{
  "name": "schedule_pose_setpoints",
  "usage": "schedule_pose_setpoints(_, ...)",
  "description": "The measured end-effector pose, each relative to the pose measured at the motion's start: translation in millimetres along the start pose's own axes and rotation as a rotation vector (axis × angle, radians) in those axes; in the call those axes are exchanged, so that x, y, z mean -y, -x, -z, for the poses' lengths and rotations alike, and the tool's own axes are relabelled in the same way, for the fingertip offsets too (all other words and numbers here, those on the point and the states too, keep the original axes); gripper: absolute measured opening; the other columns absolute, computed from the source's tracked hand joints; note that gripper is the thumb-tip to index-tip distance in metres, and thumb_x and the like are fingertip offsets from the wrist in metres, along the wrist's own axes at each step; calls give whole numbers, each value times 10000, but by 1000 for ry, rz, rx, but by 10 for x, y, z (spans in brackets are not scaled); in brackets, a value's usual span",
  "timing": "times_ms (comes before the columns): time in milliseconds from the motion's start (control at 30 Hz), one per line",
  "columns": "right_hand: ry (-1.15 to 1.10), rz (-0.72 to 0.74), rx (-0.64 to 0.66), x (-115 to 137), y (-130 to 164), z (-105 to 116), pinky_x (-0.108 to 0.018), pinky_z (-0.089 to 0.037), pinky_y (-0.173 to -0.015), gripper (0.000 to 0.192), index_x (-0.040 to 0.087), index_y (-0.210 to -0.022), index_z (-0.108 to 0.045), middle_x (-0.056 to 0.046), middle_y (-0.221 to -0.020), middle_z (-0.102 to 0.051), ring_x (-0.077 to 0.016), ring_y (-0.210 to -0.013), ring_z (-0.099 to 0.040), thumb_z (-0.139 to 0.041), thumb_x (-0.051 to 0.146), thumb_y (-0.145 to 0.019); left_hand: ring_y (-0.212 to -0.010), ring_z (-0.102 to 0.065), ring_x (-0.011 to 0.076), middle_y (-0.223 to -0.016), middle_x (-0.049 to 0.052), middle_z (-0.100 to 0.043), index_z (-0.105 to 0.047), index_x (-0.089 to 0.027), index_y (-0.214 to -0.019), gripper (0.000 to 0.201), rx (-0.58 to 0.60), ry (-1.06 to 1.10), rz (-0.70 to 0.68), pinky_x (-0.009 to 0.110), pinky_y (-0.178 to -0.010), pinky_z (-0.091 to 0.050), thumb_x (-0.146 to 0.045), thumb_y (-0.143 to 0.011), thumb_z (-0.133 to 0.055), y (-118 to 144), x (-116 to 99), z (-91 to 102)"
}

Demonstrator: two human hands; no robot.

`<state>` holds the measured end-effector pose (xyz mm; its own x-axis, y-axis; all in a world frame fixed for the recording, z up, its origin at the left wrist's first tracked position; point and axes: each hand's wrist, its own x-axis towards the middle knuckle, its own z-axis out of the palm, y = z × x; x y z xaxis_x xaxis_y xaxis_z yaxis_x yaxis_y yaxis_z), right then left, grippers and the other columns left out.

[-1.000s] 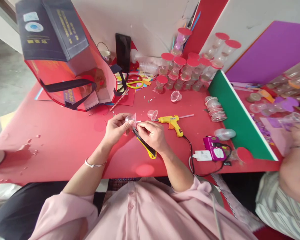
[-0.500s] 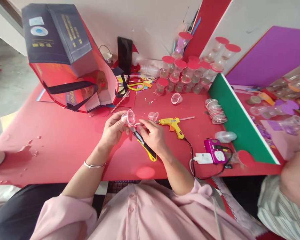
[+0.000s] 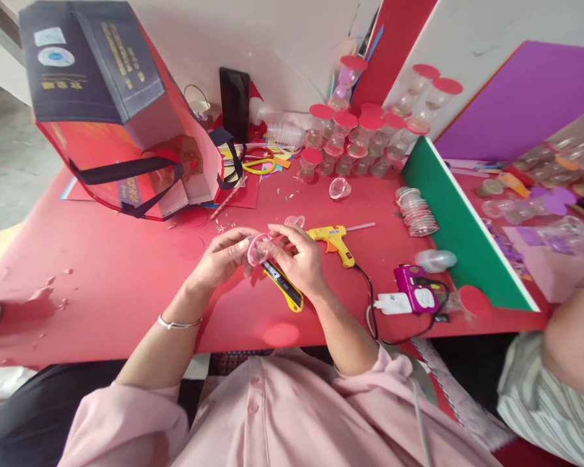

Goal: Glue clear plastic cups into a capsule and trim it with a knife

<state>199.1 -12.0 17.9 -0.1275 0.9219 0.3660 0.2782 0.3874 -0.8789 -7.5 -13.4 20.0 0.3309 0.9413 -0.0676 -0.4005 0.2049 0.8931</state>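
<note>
Between two hands [image 3: 224,258] [image 3: 299,259], one clear cup [image 3: 257,249]; beside them, one glue gun [image 3: 333,239].

Small clear cup [image 3: 258,249] between left hand [image 3: 222,257] and right hand [image 3: 299,259]; yellow cutter [image 3: 283,285] beneath

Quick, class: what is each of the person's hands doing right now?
Left hand: closed on the small clear cup.
Right hand: fingers pinch the same cup's rim; a yellow utility knife lies under the hand.
</note>
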Motion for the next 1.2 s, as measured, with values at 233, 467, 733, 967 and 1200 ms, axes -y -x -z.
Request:
schedule_pose_setpoints(233, 74, 190, -61, 29, 20, 8, -333, -610, -912, 127, 314, -1061, -819, -33, -1008, -779, -181, -957, -734, -693, 323, -1045, -570, -653, 163, -773, 54, -690, -783, -167, -1197, 434, 18, -70, -4, 252, -419, -556, -482, -901, -828, 8, 67, 22)
schedule_pose_setpoints(467, -58, -131, -82, 76, 16, 26, -283, -586, -704, 207, 243, -1059, -799, -41, -954, -791, -161, -755, -692, -726, 416, -973, -672, -625, 109, -909, 42, -735, -802, -231, -1202, 496, -167, -194, -225, 191, -546, -536, -292, -743, -980, -29, 113, 41)
schedule_pose_setpoints(733, -371, -374, 127, 165, -33, 70, -237, -459, -545, 368, 210, -845, -804, 2, -703, -734, -112, -580, -562, -742, 569, -898, -895, -671, 150, -1156, 90, -712, -827, -229, -1212, 523, -158, -400, -361, 239, -754, -615, -262, -718, -994, -52, 88, 49)
schedule_pose_setpoints(967, -399, -401, 182, 190, -40, 114, -245, -385, -515, 396, 212, -773, -804, 4, -652, -682, -101, -547, -467, -733, 582, -895, -1009, -691, 196, -1189, 105, -723, -825, -239, -1201, 516, -172, -482, -466, 271, -803, -627, -295, -718, -999, -83, 130, 104)
schedule_pose_setpoints(1200, -374, -378, 195, 182, -35, 121, -238, -334, -501, 384, 204, -808, -825, 28, -585, -615, -90, -523, -412, -700, 546, -930, -1002, -687, 191, -1188, 103, -710, -832, -257, -1206, 534, -178, -465, -478, 268, -785, -612, -257, -701, -1006, -90, 132, 96)
